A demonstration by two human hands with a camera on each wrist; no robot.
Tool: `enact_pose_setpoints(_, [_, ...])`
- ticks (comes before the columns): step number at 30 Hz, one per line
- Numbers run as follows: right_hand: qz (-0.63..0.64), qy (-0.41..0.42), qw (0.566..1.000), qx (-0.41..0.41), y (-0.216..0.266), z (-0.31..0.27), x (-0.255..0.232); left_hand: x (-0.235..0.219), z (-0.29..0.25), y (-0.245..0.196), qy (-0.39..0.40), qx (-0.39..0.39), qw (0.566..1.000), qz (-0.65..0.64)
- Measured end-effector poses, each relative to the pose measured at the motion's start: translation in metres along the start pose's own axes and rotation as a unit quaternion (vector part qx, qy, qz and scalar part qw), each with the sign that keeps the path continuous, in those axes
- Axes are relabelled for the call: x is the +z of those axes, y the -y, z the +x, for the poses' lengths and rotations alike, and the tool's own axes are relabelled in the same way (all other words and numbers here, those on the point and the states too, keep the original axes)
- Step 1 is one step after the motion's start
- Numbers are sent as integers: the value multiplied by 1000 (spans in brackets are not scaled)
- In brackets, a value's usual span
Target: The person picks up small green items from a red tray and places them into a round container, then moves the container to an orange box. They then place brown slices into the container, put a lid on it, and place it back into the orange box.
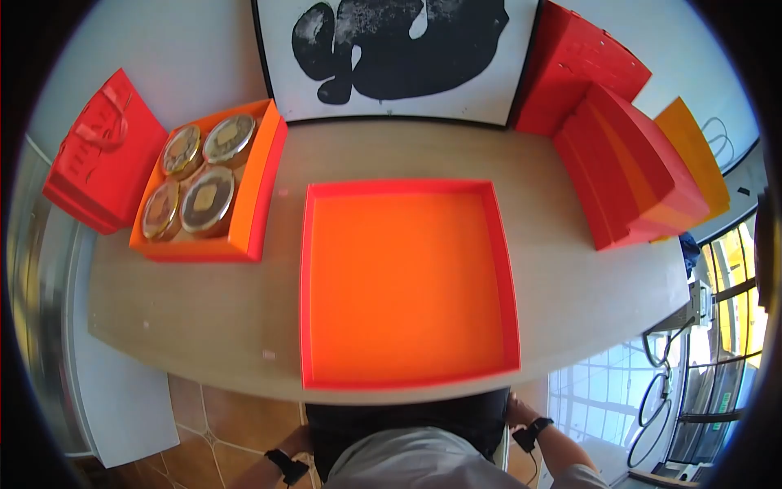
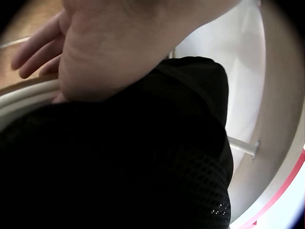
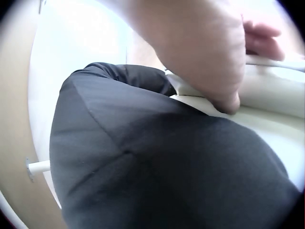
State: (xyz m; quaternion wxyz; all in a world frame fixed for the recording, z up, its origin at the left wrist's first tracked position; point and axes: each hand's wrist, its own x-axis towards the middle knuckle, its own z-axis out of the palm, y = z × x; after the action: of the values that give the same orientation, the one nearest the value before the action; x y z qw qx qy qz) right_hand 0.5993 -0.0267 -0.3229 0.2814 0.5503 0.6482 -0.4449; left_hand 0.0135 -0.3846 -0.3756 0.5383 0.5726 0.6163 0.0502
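Observation:
An open, square orange box or lid with red sides lies at the table's front middle, and nothing is in it. Below the table edge, my left hand is low beside the lap. In the left wrist view this hand hangs beside the dark-clothed thigh, fingers loosely extended past a pale curved seat edge. My right hand is on the lap's other side. In the right wrist view the hand rests at the pale seat edge, fingers loosely bent. Neither hand holds a visible object.
An orange box with several round lidded containers stands at the table's back left, beside a red bag. More red bags and a red-orange one stand at the right. A framed picture is behind.

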Motion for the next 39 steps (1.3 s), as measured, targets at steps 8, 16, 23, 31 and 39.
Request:
enact_pose_setpoints(8, [-143,-109,934,-309,-14,13,6,-44,1,-28,-31,-30,999,18])
enact_pose_setpoints(16, [-144,17,968,-204,9,48,-7,-52,-15,-3,-44,-40,998,37])
enact_pose_setpoints(23, [-136,88,983,-91,60,16,-33,-69,8,-39,-63,-13,996,68])
enact_pose_setpoints(31, [-309,-6,942,-128,125,-71,-109,-210,-55,-264,34,-11,993,108])
enact_pose_setpoints(39, [-25,-137,836,-530,315,-236,-229,-332,-78,-384,-217,194,957,-16])
